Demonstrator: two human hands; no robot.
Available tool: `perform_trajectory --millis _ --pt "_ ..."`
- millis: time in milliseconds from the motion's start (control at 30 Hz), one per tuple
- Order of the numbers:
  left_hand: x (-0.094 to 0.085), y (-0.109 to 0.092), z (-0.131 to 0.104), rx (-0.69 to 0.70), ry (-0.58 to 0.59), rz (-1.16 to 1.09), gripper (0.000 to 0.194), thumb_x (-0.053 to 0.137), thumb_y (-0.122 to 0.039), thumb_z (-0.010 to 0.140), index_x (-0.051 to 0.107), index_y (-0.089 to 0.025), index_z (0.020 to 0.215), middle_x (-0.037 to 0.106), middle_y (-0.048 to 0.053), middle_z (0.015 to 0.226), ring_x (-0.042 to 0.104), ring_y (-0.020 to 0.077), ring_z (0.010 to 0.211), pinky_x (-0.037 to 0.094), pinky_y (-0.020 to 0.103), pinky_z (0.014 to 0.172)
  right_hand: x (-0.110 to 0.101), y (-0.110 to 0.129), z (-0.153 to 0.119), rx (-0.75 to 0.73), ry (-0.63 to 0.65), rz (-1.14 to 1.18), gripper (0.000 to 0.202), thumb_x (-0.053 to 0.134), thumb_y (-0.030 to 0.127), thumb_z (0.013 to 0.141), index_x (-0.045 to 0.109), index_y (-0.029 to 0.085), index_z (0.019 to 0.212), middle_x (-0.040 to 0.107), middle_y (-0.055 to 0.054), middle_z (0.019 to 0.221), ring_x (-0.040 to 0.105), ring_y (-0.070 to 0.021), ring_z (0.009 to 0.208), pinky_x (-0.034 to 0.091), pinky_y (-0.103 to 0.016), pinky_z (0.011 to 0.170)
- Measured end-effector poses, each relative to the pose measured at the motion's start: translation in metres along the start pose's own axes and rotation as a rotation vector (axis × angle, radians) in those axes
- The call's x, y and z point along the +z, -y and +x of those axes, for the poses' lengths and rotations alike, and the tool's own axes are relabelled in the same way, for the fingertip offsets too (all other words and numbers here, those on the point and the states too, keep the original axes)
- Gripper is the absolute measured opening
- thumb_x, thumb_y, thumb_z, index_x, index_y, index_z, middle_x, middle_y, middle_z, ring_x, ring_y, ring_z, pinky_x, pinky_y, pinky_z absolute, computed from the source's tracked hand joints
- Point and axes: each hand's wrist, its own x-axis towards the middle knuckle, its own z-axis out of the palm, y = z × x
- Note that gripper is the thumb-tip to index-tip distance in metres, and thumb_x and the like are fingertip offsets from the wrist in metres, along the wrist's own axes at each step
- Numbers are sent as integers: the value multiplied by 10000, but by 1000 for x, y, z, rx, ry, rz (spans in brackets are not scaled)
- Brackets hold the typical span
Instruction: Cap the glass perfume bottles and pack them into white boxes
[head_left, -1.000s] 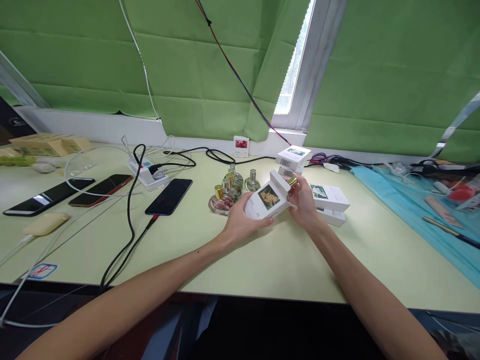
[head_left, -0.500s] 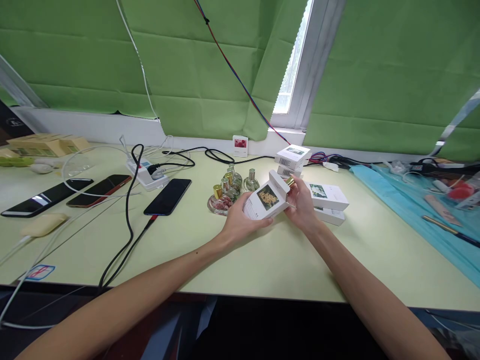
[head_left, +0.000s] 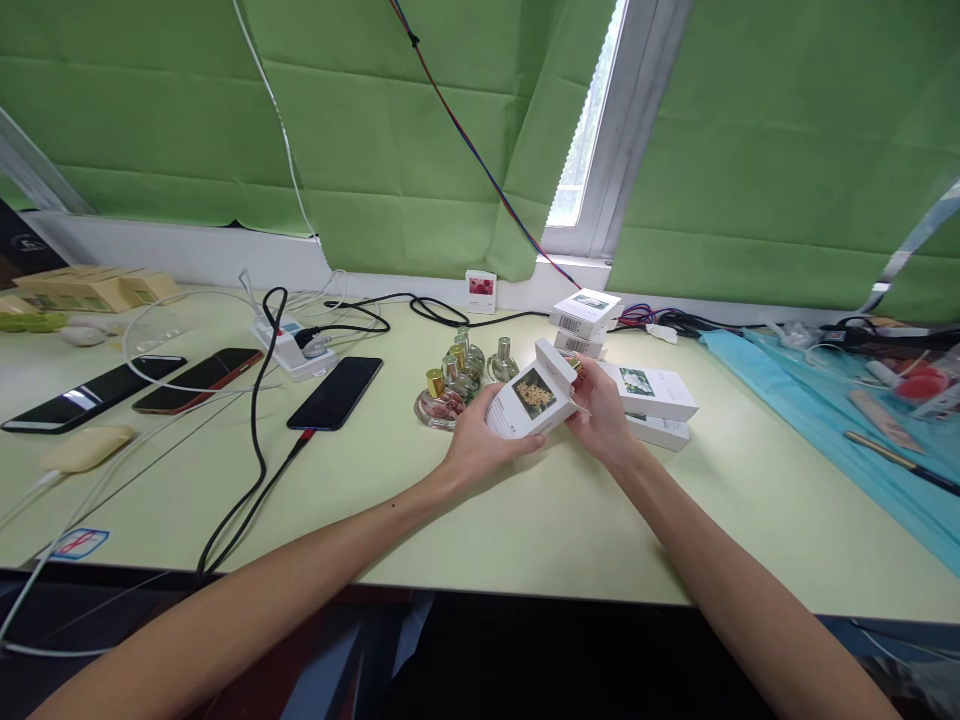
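In my left hand [head_left: 480, 437] is a small white carton [head_left: 510, 412] with a yellow-flower picture, tilted, its top flap up and its open end facing right. My right hand [head_left: 601, 408] grips a perfume bottle with a gold cap [head_left: 575, 364] at that open end. Only the cap shows; fingers and carton hide the glass, so how deep the bottle sits I cannot tell. Several round glass perfume bottles [head_left: 441, 408] with gold or pale caps stand left of the carton. One more bottle [head_left: 503, 362] stands just behind it.
White cartons are stacked at right [head_left: 660, 392] and farther back [head_left: 587, 308]. Another small carton [head_left: 481, 290] leans by the wall. Phones [head_left: 335, 393], a power strip [head_left: 289, 350] and loose cables lie at left. Blue plastic sheeting [head_left: 817, 420] covers the right side under assorted items.
The gold-capped bottle has moved slightly down and left, closer to the carton's mouth, and my right fingers now cover more of the cap. The left hand has hardly moved.
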Motion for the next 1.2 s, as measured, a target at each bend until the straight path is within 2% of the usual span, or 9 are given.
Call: perform_trajectory --millis 133,267,433,900,1200 --pt "1 0 0 2 3 0 724 910 -417 590 592 -216 1208 696 53 1115 652 277 1053 548 389 858 1 0 -1 83 -2 113 250 746 440 722 603 236 730 483 58 611 370 -104 525 282 -272 474" --pt "1 1 1 3 3 8 733 909 -428 587 590 -220 1212 693 53 1122 651 282 1062 548 392 861 3 0 -3 93 26 162 282 782 357 692 537 220 667 420 70 587 319 -90 525 268 -256 464" --pt "0 3 2 2 13 17 726 907 -438 590 588 -225 1207 692 50 1121 651 282 1065 548 389 861 3 -1 -2 100 29 179 310 815 357 668 541 211 676 364 78 591 284 -84 535 258 -238 453" --pt "1 1 1 -8 13 26 718 901 -439 594 587 -228 1203 695 44 1103 654 281 1054 549 379 838 3 -1 -6 73 20 86 310 816 362 627 541 236 696 376 75 593 312 -102 535 248 -279 491" --pt "0 1 1 -11 22 28 710 899 -448 594 590 -227 1194 693 44 1093 656 275 1032 548 367 817 3 -1 -6 73 6 96 295 825 342 626 563 235 709 410 74 609 349 -97 550 274 -257 480"
